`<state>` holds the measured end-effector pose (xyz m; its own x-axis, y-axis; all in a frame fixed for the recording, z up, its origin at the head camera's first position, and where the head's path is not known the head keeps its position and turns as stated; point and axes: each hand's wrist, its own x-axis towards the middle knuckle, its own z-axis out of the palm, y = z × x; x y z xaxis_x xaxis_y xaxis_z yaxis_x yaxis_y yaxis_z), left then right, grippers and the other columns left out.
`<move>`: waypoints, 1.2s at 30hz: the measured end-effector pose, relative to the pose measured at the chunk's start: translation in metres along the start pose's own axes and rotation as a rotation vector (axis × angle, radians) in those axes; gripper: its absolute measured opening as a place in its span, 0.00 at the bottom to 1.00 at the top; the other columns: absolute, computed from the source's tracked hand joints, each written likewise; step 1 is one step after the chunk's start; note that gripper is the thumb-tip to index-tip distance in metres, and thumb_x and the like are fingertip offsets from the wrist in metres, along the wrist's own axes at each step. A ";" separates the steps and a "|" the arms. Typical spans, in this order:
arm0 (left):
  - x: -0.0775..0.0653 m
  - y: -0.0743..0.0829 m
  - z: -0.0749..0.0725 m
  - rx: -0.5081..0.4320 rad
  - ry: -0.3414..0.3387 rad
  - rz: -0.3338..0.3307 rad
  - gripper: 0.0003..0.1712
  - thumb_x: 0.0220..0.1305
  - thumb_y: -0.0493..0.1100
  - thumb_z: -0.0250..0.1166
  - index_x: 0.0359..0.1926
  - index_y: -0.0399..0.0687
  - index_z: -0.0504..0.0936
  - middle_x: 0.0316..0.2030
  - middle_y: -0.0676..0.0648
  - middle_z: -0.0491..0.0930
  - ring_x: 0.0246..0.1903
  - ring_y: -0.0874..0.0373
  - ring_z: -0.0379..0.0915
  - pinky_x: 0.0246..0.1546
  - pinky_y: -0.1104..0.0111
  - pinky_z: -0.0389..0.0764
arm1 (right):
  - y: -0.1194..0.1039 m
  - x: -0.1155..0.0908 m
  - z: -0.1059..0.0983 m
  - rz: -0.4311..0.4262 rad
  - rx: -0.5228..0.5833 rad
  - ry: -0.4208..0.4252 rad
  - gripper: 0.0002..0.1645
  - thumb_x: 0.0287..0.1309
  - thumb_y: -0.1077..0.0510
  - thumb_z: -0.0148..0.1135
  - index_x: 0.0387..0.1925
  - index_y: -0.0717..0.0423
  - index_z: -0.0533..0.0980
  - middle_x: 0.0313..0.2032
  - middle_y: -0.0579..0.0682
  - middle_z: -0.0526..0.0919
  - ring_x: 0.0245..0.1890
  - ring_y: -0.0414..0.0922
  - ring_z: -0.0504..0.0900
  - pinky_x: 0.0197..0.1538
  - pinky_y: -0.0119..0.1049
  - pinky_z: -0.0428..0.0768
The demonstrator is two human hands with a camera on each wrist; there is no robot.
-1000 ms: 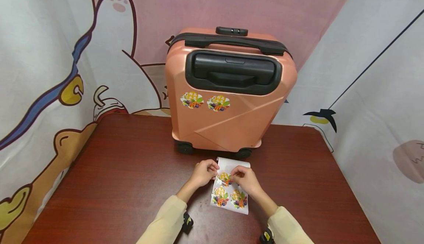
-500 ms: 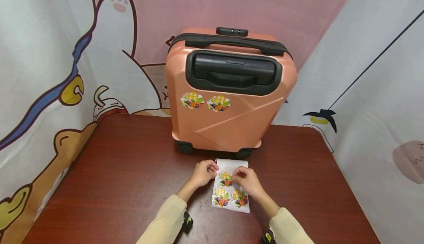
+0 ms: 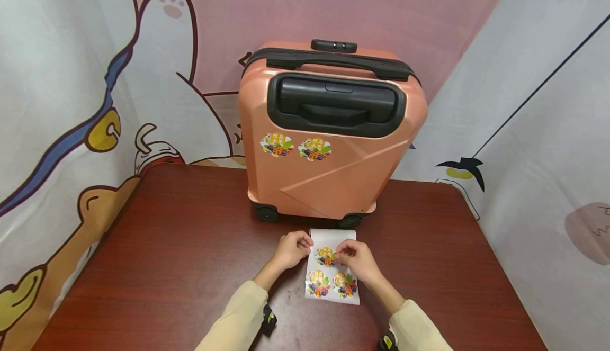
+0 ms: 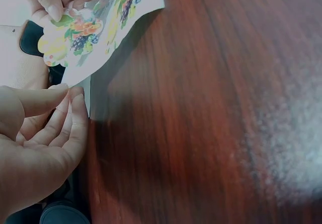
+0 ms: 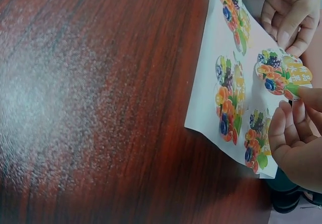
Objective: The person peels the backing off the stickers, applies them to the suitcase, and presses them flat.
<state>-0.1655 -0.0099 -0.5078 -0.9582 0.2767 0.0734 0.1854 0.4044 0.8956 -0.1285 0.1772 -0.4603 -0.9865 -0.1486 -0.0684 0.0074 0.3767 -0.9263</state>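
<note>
My left hand point(image 3: 292, 250) pinches the left edge of a white sticker sheet point(image 3: 333, 236) between thumb and fingers; the left wrist view shows this grip closely. With thumb and fingertips my right hand point(image 3: 359, 260) pinches the edge of a round fruit sticker point(image 5: 283, 73). This sticker stands partly lifted off the sheet in the right wrist view; whether any of it still clings is hidden. Several more fruit stickers, among them a lower left sticker point(image 3: 318, 283) and a lower right sticker point(image 3: 344, 285), lie on the sheet. The sheet is curved and raised off the table.
Behind the sheet an orange suitcase point(image 3: 329, 176) stands upright on the reddish-brown table point(image 3: 190, 245). Two fruit stickers, a left one point(image 3: 276, 144) and a right one point(image 3: 314, 149), are on its front. A printed cloth point(image 3: 357, 7) hangs around the table's back and sides.
My right hand has moved slightly right with the pinched sticker. The sheet's far edge has shifted a little left and its near edge slightly up. My left hand has barely moved.
</note>
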 end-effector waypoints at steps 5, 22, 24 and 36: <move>0.000 -0.002 0.000 0.008 -0.011 -0.001 0.05 0.48 0.25 0.65 0.28 0.35 0.80 0.23 0.45 0.79 0.22 0.61 0.73 0.23 0.74 0.74 | -0.002 0.000 -0.002 0.003 0.003 -0.005 0.03 0.48 0.77 0.58 0.27 0.76 0.73 0.23 0.65 0.76 0.22 0.48 0.74 0.25 0.30 0.71; -0.001 -0.001 -0.014 0.018 -0.053 0.003 0.04 0.50 0.27 0.65 0.29 0.34 0.79 0.23 0.44 0.78 0.21 0.55 0.75 0.21 0.73 0.74 | 0.029 0.019 0.001 -0.036 0.003 -0.015 0.03 0.48 0.74 0.60 0.26 0.68 0.75 0.19 0.52 0.75 0.18 0.40 0.70 0.21 0.29 0.69; -0.001 0.000 -0.015 -0.007 -0.062 -0.004 0.04 0.50 0.27 0.65 0.29 0.34 0.79 0.23 0.44 0.78 0.20 0.51 0.76 0.17 0.73 0.73 | 0.027 0.020 0.002 -0.049 0.002 -0.022 0.03 0.48 0.74 0.60 0.26 0.68 0.76 0.20 0.53 0.76 0.18 0.40 0.70 0.21 0.29 0.69; -0.001 0.007 -0.017 -0.019 -0.081 0.001 0.04 0.51 0.30 0.66 0.31 0.35 0.79 0.24 0.45 0.79 0.20 0.58 0.75 0.20 0.73 0.74 | -0.015 0.012 0.001 -0.112 -0.032 -0.073 0.02 0.48 0.77 0.59 0.28 0.74 0.73 0.20 0.59 0.74 0.19 0.39 0.69 0.23 0.28 0.68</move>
<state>-0.1674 -0.0223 -0.4937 -0.9371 0.3468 0.0395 0.1815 0.3876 0.9038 -0.1399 0.1686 -0.4478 -0.9663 -0.2572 0.0064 -0.1080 0.3828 -0.9175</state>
